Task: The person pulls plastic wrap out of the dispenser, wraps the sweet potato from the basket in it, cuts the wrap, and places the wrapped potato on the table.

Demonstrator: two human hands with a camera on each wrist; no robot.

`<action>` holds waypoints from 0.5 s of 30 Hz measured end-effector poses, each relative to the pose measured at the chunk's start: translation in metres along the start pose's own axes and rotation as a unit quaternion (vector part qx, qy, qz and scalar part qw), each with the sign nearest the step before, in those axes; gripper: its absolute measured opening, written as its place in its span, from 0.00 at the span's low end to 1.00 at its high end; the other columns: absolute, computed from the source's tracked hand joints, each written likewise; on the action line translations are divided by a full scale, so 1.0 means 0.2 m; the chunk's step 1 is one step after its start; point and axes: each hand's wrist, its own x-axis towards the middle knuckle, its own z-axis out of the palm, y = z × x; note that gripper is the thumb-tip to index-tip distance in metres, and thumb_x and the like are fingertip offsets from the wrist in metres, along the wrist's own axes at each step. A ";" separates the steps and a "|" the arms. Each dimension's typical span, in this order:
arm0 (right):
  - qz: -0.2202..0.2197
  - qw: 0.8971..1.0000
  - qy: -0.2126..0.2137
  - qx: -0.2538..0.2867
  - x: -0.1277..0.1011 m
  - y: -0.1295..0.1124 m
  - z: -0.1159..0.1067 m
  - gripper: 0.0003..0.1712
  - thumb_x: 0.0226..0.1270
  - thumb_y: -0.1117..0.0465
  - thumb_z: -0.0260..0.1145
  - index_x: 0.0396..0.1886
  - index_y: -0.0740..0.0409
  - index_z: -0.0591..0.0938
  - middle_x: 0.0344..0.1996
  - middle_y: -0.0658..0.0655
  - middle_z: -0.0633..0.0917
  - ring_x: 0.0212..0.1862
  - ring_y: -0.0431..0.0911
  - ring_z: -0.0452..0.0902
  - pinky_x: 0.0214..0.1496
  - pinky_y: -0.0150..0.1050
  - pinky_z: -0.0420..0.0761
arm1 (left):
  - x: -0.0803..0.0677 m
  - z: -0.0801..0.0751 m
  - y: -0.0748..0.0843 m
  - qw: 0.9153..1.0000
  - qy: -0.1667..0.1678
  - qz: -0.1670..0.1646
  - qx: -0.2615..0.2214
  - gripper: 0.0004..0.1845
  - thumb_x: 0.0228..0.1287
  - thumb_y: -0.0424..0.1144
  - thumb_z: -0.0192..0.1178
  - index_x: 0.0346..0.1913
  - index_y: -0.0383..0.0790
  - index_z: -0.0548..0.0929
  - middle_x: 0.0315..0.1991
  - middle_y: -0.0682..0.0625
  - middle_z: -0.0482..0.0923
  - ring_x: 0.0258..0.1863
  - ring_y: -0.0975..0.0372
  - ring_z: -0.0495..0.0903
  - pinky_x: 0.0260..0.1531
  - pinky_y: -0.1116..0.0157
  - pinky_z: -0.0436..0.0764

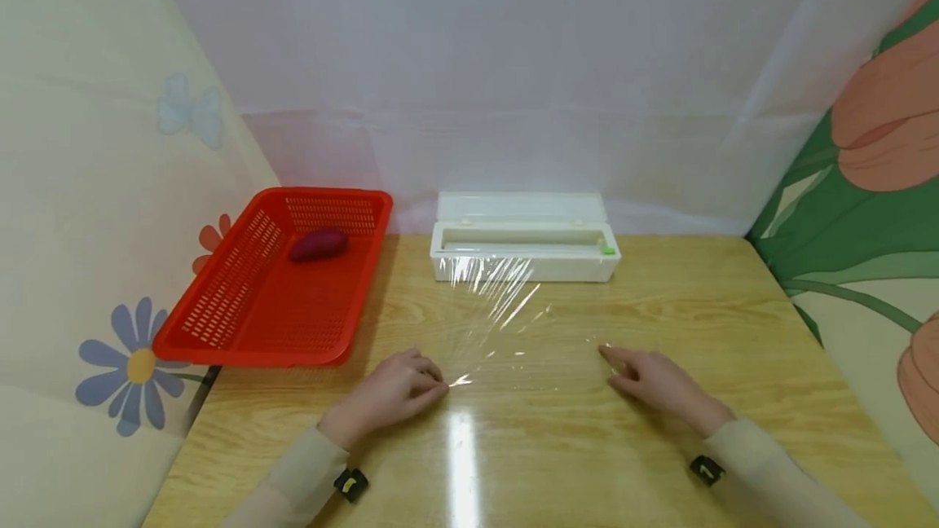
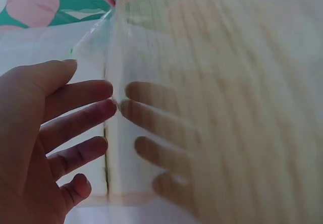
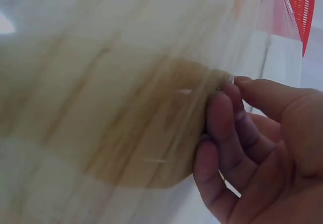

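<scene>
Film (image 1: 499, 324) stretches from the far dispenser (image 1: 524, 255) across the tabletop (image 1: 734, 332) toward both hands. Left hand (image 1: 392, 389) and right hand (image 1: 653, 381) each pinch a near corner. Uneven pulling could bunch or tear it, I judge.

This looks like a staged recording booth with a home-kitchen flavour rather than a lived-in room. A wooden table (image 1: 660, 300) fills the lower frame, closed in by a plain white sheet (image 1: 513, 63) behind and flower-printed cloths (image 1: 88, 186) at left and right. A red basket (image 1: 242, 324) and a white cling-film dispenser (image 1: 524, 247) sit at centre.
</scene>
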 end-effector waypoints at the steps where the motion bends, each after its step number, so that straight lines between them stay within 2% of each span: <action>1: 0.008 1.000 -0.002 0.002 -0.01 0.01 0.00 0.32 0.75 0.56 0.68 0.73 0.62 0.74 0.19 0.45 0.74 0.20 0.37 0.66 0.23 0.34 0.70 | 0.00 0.00 0.00 1.000 0.004 0.011 0.010 0.07 0.69 0.41 0.70 0.33 0.44 0.93 0.38 0.55 0.88 0.39 0.62 0.79 0.42 0.62 0.81; 4: 0.021 1.000 -0.006 0.001 -0.02 0.02 0.00 0.32 0.76 0.54 0.66 0.75 0.60 0.74 0.19 0.45 0.73 0.19 0.37 0.65 0.23 0.34 0.69 | -0.01 0.00 0.02 0.999 0.011 0.023 0.033 0.07 0.68 0.41 0.70 0.33 0.44 0.93 0.39 0.54 0.88 0.39 0.61 0.80 0.42 0.61 0.81; 9: 0.032 0.999 -0.011 -0.011 -0.03 0.02 -0.01 0.32 0.77 0.51 0.66 0.75 0.55 0.74 0.16 0.45 0.70 0.18 0.38 0.61 0.23 0.36 0.65 | -0.03 -0.01 0.04 0.999 0.005 0.000 0.041 0.07 0.70 0.41 0.69 0.35 0.43 0.93 0.41 0.54 0.88 0.41 0.60 0.81 0.45 0.61 0.81; 15: 0.025 0.999 -0.011 -0.017 -0.03 0.04 0.00 0.32 0.77 0.49 0.65 0.76 0.53 0.74 0.14 0.43 0.68 0.17 0.37 0.60 0.22 0.35 0.63 | -0.05 -0.03 0.06 0.998 -0.016 -0.016 0.055 0.08 0.70 0.42 0.68 0.35 0.44 0.92 0.39 0.56 0.87 0.41 0.61 0.79 0.45 0.61 0.81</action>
